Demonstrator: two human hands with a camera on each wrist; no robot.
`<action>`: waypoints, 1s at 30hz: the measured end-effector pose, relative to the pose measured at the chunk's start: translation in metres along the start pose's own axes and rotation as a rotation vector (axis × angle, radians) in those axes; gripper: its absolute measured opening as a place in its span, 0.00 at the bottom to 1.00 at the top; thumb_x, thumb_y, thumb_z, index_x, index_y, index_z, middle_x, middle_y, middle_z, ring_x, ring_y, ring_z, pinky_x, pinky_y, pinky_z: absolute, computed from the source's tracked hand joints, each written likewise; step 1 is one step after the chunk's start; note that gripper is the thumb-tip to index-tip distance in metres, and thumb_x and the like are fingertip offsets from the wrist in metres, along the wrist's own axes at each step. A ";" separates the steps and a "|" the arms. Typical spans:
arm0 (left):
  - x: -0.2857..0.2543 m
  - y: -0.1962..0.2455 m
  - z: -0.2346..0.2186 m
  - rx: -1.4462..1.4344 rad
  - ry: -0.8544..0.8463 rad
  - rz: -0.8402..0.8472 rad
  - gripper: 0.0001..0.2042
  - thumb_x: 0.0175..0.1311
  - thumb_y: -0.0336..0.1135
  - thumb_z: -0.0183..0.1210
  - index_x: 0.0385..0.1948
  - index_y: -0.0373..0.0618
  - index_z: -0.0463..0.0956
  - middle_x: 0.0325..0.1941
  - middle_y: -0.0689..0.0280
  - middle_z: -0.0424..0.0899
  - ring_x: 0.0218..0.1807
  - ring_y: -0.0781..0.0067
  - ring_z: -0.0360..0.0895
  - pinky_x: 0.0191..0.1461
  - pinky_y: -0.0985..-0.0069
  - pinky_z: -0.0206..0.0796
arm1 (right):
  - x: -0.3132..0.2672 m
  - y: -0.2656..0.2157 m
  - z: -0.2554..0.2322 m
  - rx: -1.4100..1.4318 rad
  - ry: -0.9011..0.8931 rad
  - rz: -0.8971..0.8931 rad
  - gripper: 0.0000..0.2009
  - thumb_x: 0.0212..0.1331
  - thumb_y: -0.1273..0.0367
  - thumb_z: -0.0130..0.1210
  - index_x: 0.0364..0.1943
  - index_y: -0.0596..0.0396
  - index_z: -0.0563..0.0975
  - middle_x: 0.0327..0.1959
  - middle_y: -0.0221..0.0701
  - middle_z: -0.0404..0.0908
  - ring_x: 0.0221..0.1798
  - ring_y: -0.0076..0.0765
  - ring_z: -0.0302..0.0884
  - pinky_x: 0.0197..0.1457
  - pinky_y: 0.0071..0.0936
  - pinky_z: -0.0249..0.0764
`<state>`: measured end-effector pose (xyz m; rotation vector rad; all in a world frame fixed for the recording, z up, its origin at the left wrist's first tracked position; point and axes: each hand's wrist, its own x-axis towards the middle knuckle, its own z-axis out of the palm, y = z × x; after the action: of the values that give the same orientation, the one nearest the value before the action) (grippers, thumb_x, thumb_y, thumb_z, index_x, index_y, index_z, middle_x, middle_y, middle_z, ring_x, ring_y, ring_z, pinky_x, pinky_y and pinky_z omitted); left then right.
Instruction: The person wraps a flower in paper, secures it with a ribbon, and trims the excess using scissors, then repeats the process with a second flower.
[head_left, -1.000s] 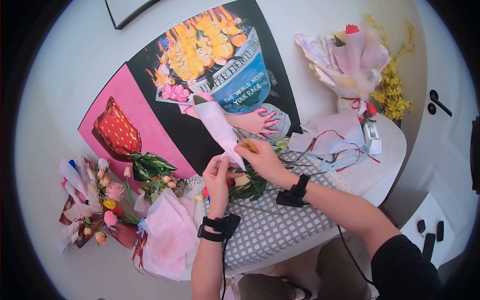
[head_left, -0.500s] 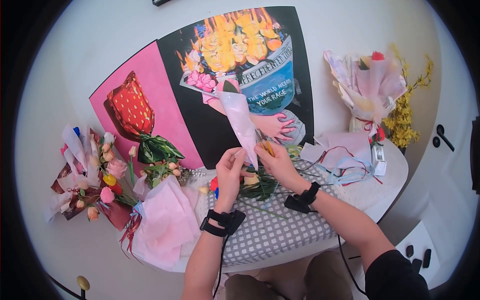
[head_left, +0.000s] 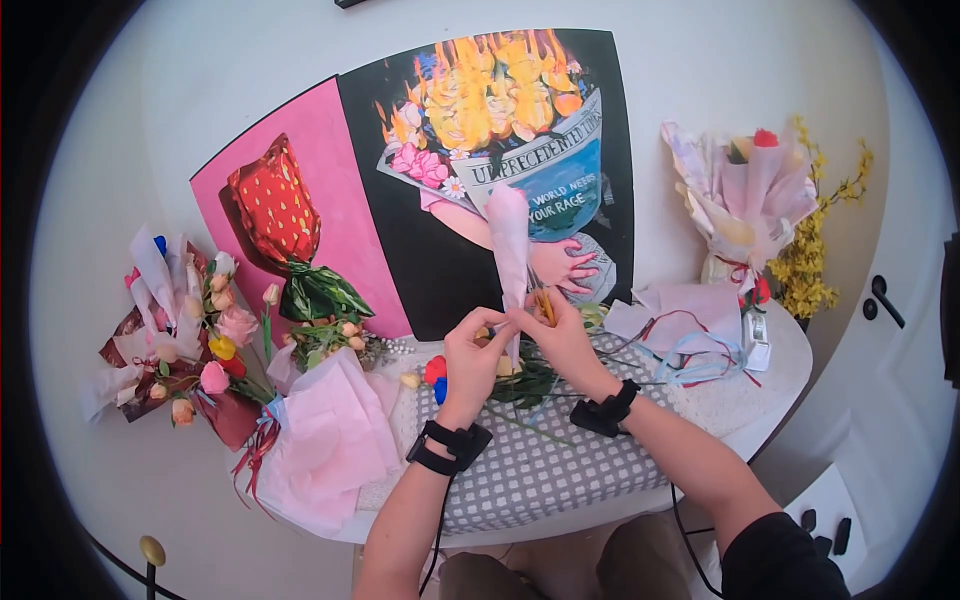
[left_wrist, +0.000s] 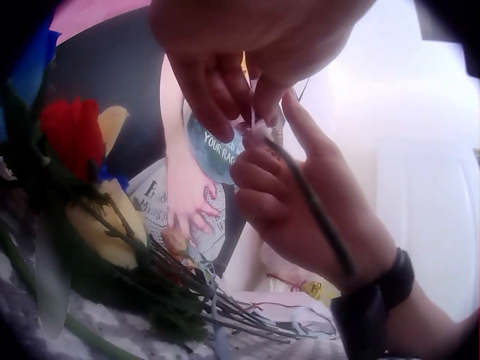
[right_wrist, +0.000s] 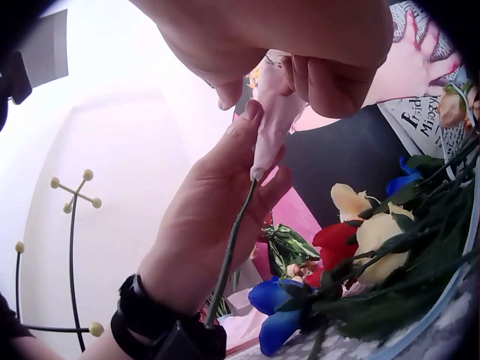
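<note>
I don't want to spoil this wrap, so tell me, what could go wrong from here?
The scissors in your right hand sit close to the wrap, so they might nick it or your left hand. That left hand holds the wrap near its narrow end; if the grip slackens, it could unroll. The stem pokes out at the bottom, so it might snag on the loose flowers beneath.

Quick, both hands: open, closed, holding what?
Left hand: closed, pinching a pale pink paper cone around a green stem.
Right hand: closed, gripping a yellow-handled tool, apparently scissors.
</note>
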<state>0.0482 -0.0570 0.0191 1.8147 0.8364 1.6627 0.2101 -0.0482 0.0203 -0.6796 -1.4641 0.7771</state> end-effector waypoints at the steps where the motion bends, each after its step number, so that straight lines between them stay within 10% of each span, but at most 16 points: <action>1: 0.000 0.000 0.000 0.061 -0.027 0.035 0.03 0.69 0.28 0.65 0.38 0.39 0.83 0.33 0.70 0.84 0.30 0.88 0.78 0.30 0.87 0.70 | 0.002 0.002 -0.001 0.049 -0.001 0.037 0.14 0.67 0.60 0.64 0.42 0.56 0.77 0.25 0.16 0.64 0.28 0.13 0.57 0.30 0.18 0.53; 14: 0.004 -0.003 -0.007 -0.452 0.095 -0.259 0.07 0.75 0.30 0.57 0.44 0.36 0.74 0.38 0.63 0.82 0.38 0.77 0.83 0.34 0.74 0.85 | 0.007 0.000 -0.014 0.712 -0.115 0.286 0.08 0.76 0.62 0.54 0.39 0.49 0.73 0.19 0.15 0.59 0.17 0.12 0.47 0.20 0.18 0.43; 20: 0.004 -0.009 -0.003 -0.310 -0.119 -0.217 0.15 0.72 0.31 0.59 0.56 0.33 0.75 0.48 0.61 0.86 0.41 0.77 0.84 0.30 0.77 0.83 | 0.007 0.005 -0.013 0.638 -0.177 0.344 0.08 0.76 0.62 0.54 0.47 0.50 0.74 0.19 0.13 0.58 0.17 0.11 0.48 0.21 0.18 0.43; 27: 0.003 -0.021 -0.002 -0.196 -0.061 -0.062 0.09 0.69 0.26 0.61 0.48 0.35 0.79 0.44 0.65 0.86 0.41 0.82 0.80 0.42 0.83 0.74 | 0.001 -0.002 -0.001 0.512 -0.116 0.326 0.17 0.74 0.61 0.57 0.60 0.52 0.69 0.26 0.15 0.64 0.20 0.10 0.54 0.21 0.15 0.47; 30: 0.002 -0.011 -0.002 -0.070 0.018 -0.014 0.06 0.68 0.25 0.62 0.43 0.37 0.79 0.38 0.71 0.84 0.38 0.85 0.76 0.45 0.84 0.68 | 0.000 0.003 0.007 0.062 -0.121 0.005 0.22 0.70 0.62 0.62 0.61 0.53 0.67 0.30 0.17 0.67 0.22 0.10 0.58 0.22 0.14 0.51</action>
<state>0.0448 -0.0483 0.0122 1.7453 0.7862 1.6805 0.2028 -0.0474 0.0181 -0.5980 -1.5418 0.8766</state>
